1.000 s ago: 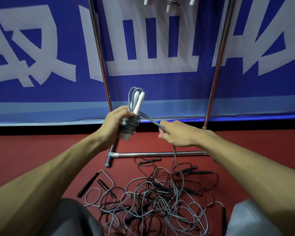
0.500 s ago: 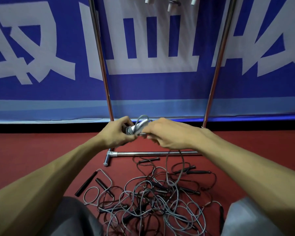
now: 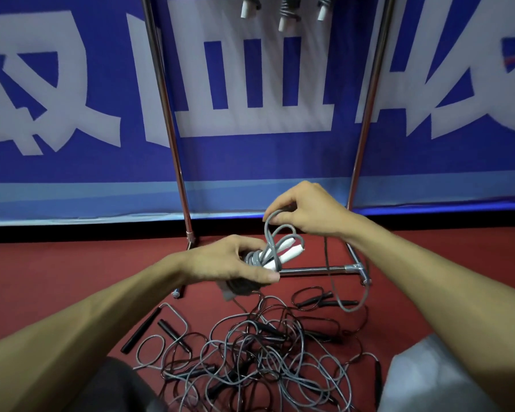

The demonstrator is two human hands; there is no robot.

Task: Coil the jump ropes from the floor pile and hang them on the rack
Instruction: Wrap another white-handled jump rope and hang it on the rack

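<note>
Both bare forearms reach forward from the bottom corners, converging toward the middle of the view. The left hand [image 3: 229,263] sits lower and nearer, back of the hand up, fingers curled under and the thumb laid flat along the near side, its grip closed around a bundle of grey jump rope [image 3: 268,257]. The right hand [image 3: 306,209] hovers just above and beyond it, wrist bent down, thumb and fingertips pinched together on a loop of that same rope. The hands are close but not touching. The left elbow is out of view; the right forearm slants in steeply. Both knees show at the bottom edge.
</note>
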